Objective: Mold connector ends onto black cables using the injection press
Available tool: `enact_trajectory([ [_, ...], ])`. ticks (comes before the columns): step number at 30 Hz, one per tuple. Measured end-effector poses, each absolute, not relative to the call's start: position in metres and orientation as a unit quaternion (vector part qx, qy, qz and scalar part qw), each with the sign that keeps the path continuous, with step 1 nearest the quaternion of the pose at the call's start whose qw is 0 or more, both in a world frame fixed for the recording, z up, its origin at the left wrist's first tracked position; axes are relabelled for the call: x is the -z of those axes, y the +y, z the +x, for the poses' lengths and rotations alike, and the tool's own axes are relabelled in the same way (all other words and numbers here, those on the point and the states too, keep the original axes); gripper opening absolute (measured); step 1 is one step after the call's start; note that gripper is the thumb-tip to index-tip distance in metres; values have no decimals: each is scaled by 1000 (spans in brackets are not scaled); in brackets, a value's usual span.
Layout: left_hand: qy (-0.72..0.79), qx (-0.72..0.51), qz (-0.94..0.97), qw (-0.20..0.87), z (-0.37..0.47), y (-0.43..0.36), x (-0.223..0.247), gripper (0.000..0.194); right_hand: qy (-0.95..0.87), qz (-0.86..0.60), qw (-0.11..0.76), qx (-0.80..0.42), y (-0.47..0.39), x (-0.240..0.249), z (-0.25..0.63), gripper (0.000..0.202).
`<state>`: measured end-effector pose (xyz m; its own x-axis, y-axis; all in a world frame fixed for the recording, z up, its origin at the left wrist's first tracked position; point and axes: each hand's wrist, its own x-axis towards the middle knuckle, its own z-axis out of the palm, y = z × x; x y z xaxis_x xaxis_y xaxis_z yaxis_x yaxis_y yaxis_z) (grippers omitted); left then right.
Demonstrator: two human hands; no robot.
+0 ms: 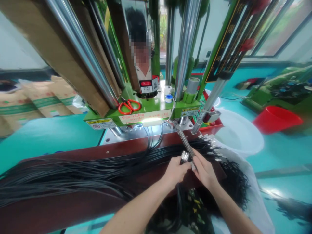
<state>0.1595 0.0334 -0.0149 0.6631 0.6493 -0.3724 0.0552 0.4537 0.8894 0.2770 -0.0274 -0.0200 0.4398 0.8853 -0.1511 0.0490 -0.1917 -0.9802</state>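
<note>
My left hand (175, 170) is closed round a bunch of black cables with silvery connector ends (184, 156) pointing up; their lengths hang down below my wrist. Beside it, my right hand (205, 170) grips the near end of a long, narrow metal bar (184, 139) with a row of small slots. The bar slants away toward the green press (156, 112), its far end near the press's lower plate. A small whitish piece (193, 166) shows between my hands; what it is I cannot make out. Several dark cables (153, 138) hang from the press front.
Black cables (73, 172) lie along the brown bench (63, 208), their silvery ends (213, 146) at the right. Red-handled scissors (129, 107) and a blue tape roll (168, 98) rest on the press. A white tub (246, 133) and red bucket (278, 120) stand right.
</note>
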Motion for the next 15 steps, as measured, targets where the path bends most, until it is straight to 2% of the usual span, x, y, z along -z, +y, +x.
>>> enact_trajectory([
  [3,359,-244,503,747,159,33,15,30,-340,-662,536,-399,-27,17,275,57],
  [7,368,-302,476,739,157,37,11,28,-280,-640,595,-398,-26,17,274,56],
  [15,359,-203,407,815,156,46,6,18,-301,-630,585,-413,-27,18,277,55],
])
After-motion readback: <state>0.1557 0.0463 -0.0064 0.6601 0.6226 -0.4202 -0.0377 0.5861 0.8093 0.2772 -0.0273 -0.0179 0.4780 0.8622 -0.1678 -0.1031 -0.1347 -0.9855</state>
